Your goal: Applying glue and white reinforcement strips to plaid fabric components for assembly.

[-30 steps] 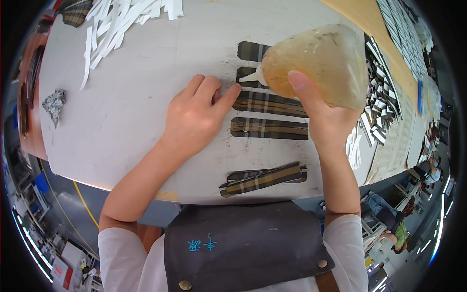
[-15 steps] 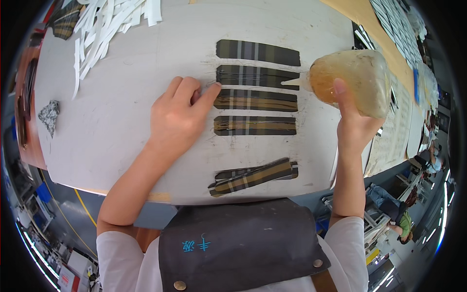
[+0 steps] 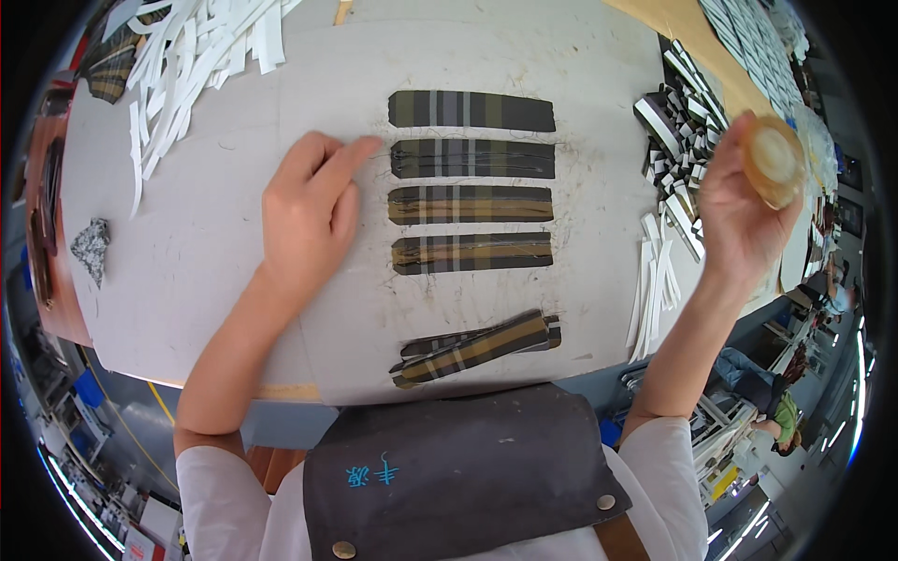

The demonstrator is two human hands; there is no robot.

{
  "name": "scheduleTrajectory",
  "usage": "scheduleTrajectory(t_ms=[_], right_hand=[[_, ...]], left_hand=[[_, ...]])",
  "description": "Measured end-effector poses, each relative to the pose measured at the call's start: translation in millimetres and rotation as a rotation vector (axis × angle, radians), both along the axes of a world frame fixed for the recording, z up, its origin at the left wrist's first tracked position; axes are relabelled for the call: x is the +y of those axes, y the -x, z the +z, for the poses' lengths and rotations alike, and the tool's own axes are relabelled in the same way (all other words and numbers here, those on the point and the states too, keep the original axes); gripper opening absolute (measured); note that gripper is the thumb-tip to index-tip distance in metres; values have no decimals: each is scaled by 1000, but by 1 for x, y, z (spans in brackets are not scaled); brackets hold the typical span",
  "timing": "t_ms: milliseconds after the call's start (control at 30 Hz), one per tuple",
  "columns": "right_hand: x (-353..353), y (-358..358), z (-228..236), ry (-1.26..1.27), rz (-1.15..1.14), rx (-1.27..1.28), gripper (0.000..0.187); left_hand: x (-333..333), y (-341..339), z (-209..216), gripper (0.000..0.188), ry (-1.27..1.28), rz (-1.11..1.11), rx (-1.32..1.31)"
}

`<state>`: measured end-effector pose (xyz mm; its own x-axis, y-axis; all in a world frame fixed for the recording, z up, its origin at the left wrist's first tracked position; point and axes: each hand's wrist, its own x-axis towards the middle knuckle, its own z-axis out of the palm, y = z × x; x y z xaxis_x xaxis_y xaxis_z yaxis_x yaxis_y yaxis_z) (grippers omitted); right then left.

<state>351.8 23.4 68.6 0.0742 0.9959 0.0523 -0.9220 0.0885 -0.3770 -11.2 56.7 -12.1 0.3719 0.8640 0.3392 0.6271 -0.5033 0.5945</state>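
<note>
My right hand [image 3: 739,229] grips a translucent squeeze bottle [image 3: 774,164] of amber liquid at the table's right side; its rounded end faces up and its nozzle is hidden. My left hand [image 3: 309,206] holds nothing, its index finger stretched toward the left end of the second plaid strip [image 3: 519,161] and the other fingers curled. That strip has shiny lines along it. Above it lies a flatter plaid strip [image 3: 510,113]. Below are a third strip [image 3: 514,206] and a fourth strip [image 3: 514,251], both with brown bands. Two more crossed plaid strips [image 3: 482,351] lie near the front edge.
White strips [image 3: 201,65] are heaped at the far left, near a crumpled grey scrap [image 3: 94,248]. Small black-and-white pieces [image 3: 673,131] and more white strips [image 3: 650,280] lie at the right. Loose threads litter the grey tabletop [image 3: 206,290]. Another person [image 3: 762,388] is beyond the table.
My right hand has carried the bottle right, away from the second strip, and tipped its rounded end upward. My left hand has drawn back left from the strip's end.
</note>
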Motion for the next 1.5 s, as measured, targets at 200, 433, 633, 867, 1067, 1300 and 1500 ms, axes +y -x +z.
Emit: scheduleTrajectory(t_ms=[200, 433, 633, 867, 1067, 1300, 1500], right_hand=[[39, 100, -20, 95, -466, -1118, 47], [58, 148, -29, 13, -435, -1497, 36], [63, 163, -30, -19, -427, -1577, 40], [57, 139, -25, -72, -564, -1563, 41], [44, 103, -20, 46, -628, -1695, 37], [34, 76, -20, 164, -661, -1678, 53], [33, 86, -12, 109, -590, -1516, 39]], left_hand=[[22, -4, -8, 32, -119, -24, 88], [22, -10, -11, 35, -211, -22, 157], [22, -10, -10, 32, -244, -35, 188], [22, -12, -14, 31, -264, -28, 181], [22, -11, -11, 31, -259, -18, 206], [20, -12, -4, 35, -194, -2, 222], [19, -10, -3, 36, -173, -4, 227]])
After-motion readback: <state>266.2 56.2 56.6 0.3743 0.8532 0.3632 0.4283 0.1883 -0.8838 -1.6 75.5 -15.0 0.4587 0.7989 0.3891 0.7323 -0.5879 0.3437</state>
